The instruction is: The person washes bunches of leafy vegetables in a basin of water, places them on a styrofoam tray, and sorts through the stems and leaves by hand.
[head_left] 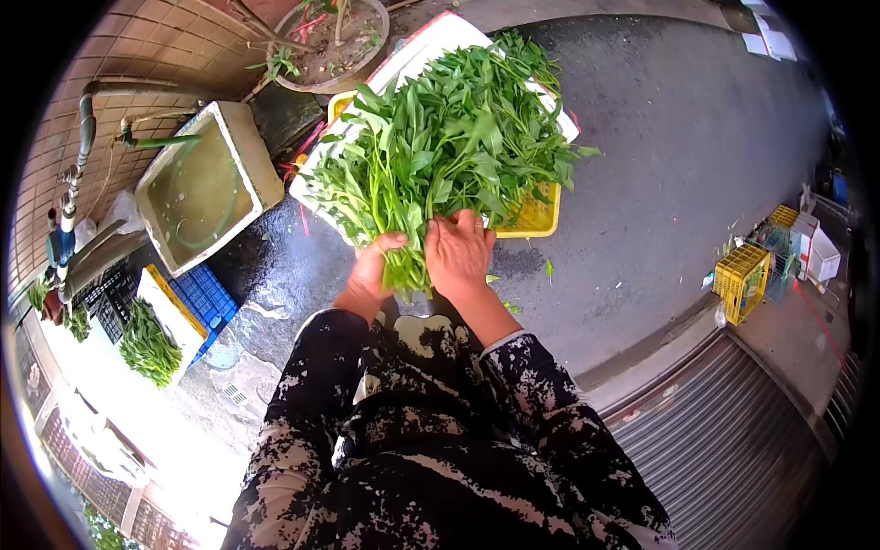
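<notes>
A large heap of leafy water spinach (467,124) lies on a white foam board (445,35) in front of me. Its stems point toward my body. My left hand (369,273) is closed around a bunch of stems (403,261) at the near edge, thumb across the top. Close beside it, my right hand (461,252) has its fingers curled onto stems at the right of that bunch; its fingertips are partly hidden by leaves. Under the board shows a yellow plastic crate (541,215).
A basin of water (197,188) stands at the left below a pipe with a tap (124,137). A potted plant (330,55) is behind the heap. More greens (149,346) lie near a blue crate (203,302). Yellow baskets (741,282) stand far right, near a ribbed shutter (724,440).
</notes>
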Demonstrator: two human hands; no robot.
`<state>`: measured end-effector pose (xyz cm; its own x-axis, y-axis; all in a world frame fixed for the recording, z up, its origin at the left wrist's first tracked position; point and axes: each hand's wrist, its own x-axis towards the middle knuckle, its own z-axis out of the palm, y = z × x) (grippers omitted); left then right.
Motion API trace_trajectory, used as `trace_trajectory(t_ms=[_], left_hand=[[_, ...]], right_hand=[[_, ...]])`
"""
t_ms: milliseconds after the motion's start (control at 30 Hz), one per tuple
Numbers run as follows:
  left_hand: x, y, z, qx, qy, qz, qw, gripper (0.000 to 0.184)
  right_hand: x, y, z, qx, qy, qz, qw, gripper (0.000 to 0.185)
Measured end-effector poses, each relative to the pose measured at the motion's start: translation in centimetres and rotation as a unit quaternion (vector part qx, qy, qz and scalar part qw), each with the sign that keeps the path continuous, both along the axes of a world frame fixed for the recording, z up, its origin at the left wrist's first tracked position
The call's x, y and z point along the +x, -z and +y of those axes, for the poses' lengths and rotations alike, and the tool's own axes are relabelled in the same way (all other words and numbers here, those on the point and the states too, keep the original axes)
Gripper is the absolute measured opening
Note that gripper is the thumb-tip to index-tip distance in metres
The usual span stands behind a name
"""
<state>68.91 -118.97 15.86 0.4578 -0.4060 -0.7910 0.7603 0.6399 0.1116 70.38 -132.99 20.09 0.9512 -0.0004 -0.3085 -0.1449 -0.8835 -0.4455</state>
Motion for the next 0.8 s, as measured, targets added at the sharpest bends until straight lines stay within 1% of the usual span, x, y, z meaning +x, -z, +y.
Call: trace_trajectory(t_ms=[67, 133, 167, 200, 233, 267, 300, 367, 400, 433, 467, 500, 533, 567, 600, 667, 733, 767, 800], left_hand=[[0.4, -0.3, -0.4, -0.002, 0.011, -0.008, 1.000, 0.039], [1.0, -0.6, -1.0, -0.025, 0.012, -0.025, 0.999, 0.044], [1.2, -0.9, -1.5, -0.050, 0.005, -0.051, 0.997, 0.049], [1.3, -0.8, -1.5, -0.050, 0.004, -0.051, 0.997, 0.049], [1.4, -0.7, -1.4, -0.083, 0.010, -0.065, 0.994, 0.051], [1.5, -0.5, -1.3, -0.115, 0.016, -0.080, 0.990, 0.052], [1.6, -0.7, -1.5, -0.110, -0.002, -0.082, 0.991, 0.053], [1.4, -1.3, -1.7, -0.102, -0.017, -0.079, 0.991, 0.053], [1.4, -1.5, -1.9, -0.095, -0.032, -0.078, 0.992, 0.054], [1.4, -1.8, -2.1, -0.079, -0.037, -0.077, 0.993, 0.056], [1.3, -2.4, -2.0, -0.078, -0.036, -0.077, 0.993, 0.056], [1.3, -3.2, -1.5, -0.087, -0.049, -0.091, 0.991, 0.055], [1.3, -4.1, -0.9, -0.095, -0.061, -0.106, 0.988, 0.054], [1.2, -5.0, 0.1, -0.077, -0.059, -0.109, 0.989, 0.060], [1.3, -5.6, 1.3, -0.080, -0.051, -0.132, 0.987, 0.057], [0.7, -5.8, 4.7, -0.089, -0.067, -0.151, 0.982, 0.057], [0.9, -6.6, 7.0, -0.152, -0.111, -0.182, 0.965, 0.056], [1.1, -7.0, 7.8, -0.141, -0.138, -0.178, 0.964, 0.056], [1.4, -7.3, 8.0, -0.155, -0.152, -0.196, 0.956, 0.052]], right_hand=[[0.5, 0.0, -0.1, -0.022, -0.004, 0.020, 1.000, 0.030], [0.7, 0.5, 0.0, -0.028, 0.109, 0.010, 0.994, 0.034], [0.7, 0.6, -0.3, 0.020, 0.146, -0.012, 0.989, 0.044], [0.6, 1.3, -0.9, 0.020, 0.145, -0.012, 0.989, 0.044], [0.5, 2.2, -2.0, 0.110, 0.196, -0.077, 0.971, 0.045], [0.5, 3.2, -2.9, 0.199, 0.244, -0.141, 0.939, 0.046], [0.7, 4.1, -3.8, 0.201, 0.243, -0.141, 0.938, 0.046], [1.4, 6.0, -5.6, 0.029, 0.294, -0.181, 0.938, 0.042], [1.9, 7.5, -6.3, 0.027, 0.297, -0.181, 0.937, 0.042], [2.6, 9.2, -6.8, 0.095, 0.279, -0.089, 0.951, 0.040], [2.9, 10.5, -7.4, 0.162, 0.256, 0.006, 0.953, 0.039], [3.2, 11.2, -8.0, 0.165, 0.256, 0.006, 0.952, 0.039], [3.3, 11.8, -8.7, 0.115, 0.222, 0.015, 0.968, 0.037], [3.3, 12.3, -9.5, 0.065, 0.188, 0.023, 0.980, 0.034], [3.0, 13.0, -10.7, 0.067, 0.188, 0.024, 0.980, 0.034], [2.4, 14.0, -13.0, 0.206, 0.285, 0.124, 0.928, 0.028], [2.1, 12.4, -13.5, 0.323, 0.349, 0.084, 0.876, 0.021], [2.3, 11.3, -13.8, 0.325, 0.347, 0.097, 0.874, 0.017], [2.5, 9.4, -13.6, 0.290, 0.327, 0.105, 0.894, 0.017]])
